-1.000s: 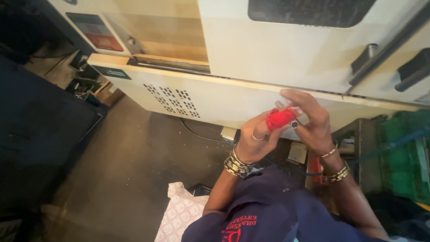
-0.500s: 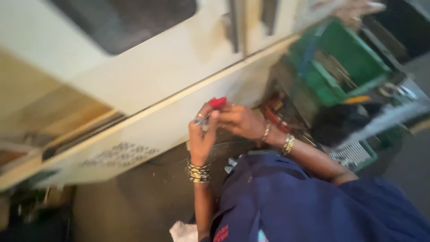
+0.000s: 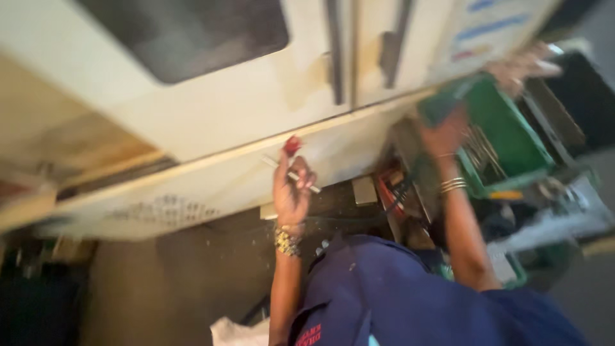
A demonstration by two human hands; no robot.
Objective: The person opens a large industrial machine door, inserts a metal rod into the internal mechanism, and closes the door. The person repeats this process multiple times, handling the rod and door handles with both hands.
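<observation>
A small red piece (image 3: pixel 292 145) with a thin pale rod (image 3: pixel 291 174) sits at the top of the left hand (image 3: pixel 291 192), just left of the middle of the scene. The left hand is curled closed around the rod, fingers folded toward the palm, with the red piece poking out above the fingertips; the rod slants down to the right and shows past the hand on both sides. The blur hides whether the red piece and the rod are one thing. Gold bangles (image 3: pixel 287 241) ring the left wrist.

To the right and farther off, the right hand (image 3: pixel 443 133) is stretched out to the near edge of a green crate (image 3: pixel 512 138). It is smeared by motion, so I cannot tell how far it is open or whether it grips anything. Thin bangles (image 3: pixel 453 186) circle that wrist.

Behind both hands stands a large cream machine cabinet (image 3: pixel 211 122) with a dark window (image 3: pixel 186 35) and two dark vertical door handles (image 3: pixel 334 51). Its lower panel has a patch of vent holes (image 3: pixel 160 210) at the left. Dark thin objects lie in the green crate. Below, near the camera, are the person's dark blue garment (image 3: pixel 397 295), a grey floor (image 3: pixel 166 282), and a white cloth (image 3: pixel 240 333) at the bottom edge.
</observation>
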